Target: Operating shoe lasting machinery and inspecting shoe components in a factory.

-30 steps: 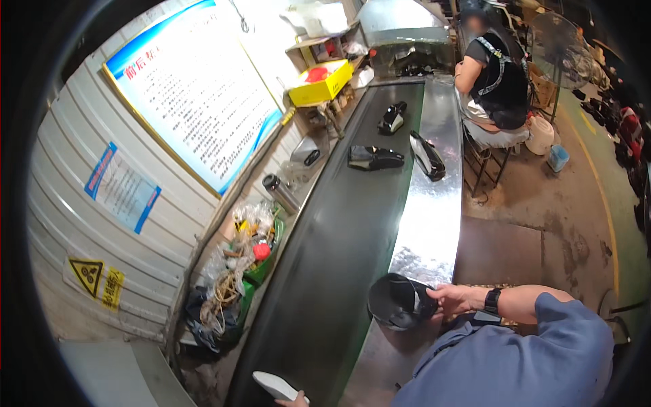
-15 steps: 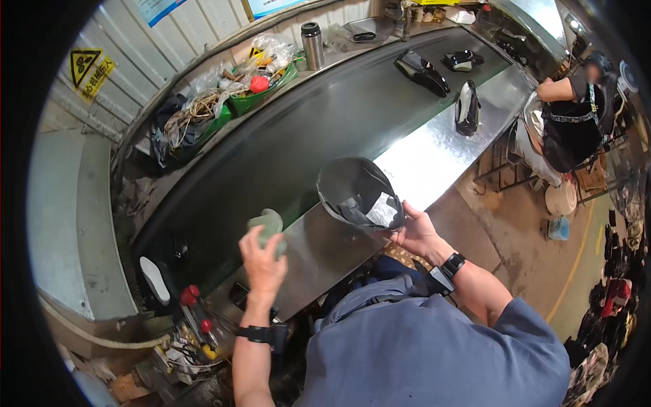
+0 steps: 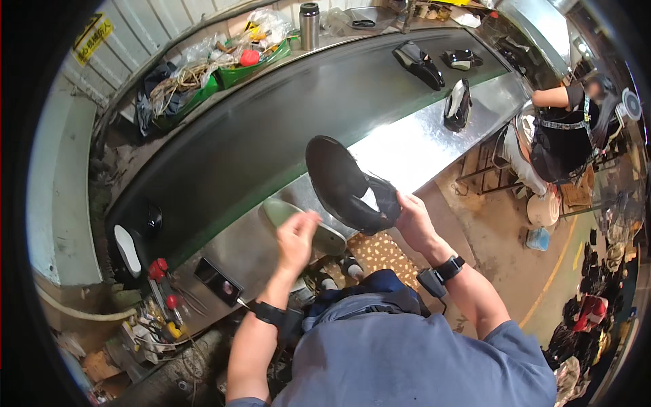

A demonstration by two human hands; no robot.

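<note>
My right hand (image 3: 417, 224) is closed round the heel end of a black shoe (image 3: 336, 180), held above the metal ledge with its toe pointing up and left. Something white shows in the shoe's opening. Just left of the shoe, my left hand (image 3: 296, 243) has its fingers curled over a smooth green shoe last (image 3: 272, 209). The last lies slantwise, one end coming out past the fingers towards the shoe's heel. Its middle is covered by my hand, which is slightly blurred.
A dark conveyor belt (image 3: 224, 159) runs beside the metal ledge (image 3: 400, 152). Several black shoes (image 3: 419, 66) stand at its far end. A white sole (image 3: 127, 249), a phone (image 3: 218, 280) and red-handled tools (image 3: 159, 271) lie at left. A co-worker (image 3: 563, 136) sits at far right.
My left hand has moved right with the green shoe last, which has turned lengthwise beside the shoe. The black shoe has tilted, so its opening faces me less. The view has shifted somewhat.
</note>
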